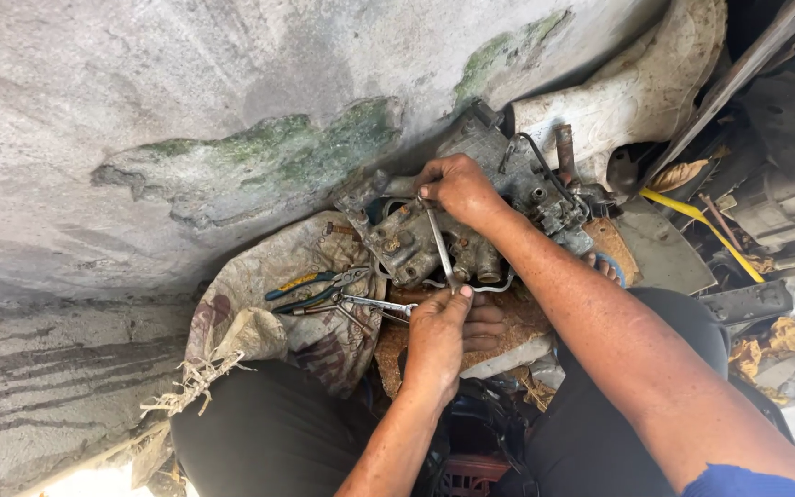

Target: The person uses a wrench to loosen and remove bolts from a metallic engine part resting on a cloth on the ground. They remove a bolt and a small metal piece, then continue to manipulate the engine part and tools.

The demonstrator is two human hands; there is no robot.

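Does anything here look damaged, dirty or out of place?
The sack under the pliers is frayed at its lower left edge. The metal part that both hands work on with a wrench looks grimy and corroded. Nothing looks spilled.

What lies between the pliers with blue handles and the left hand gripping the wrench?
In the head view, a small open-ended spanner lies on the printed sack, between the pliers and the left hand; its tip almost reaches the hand.
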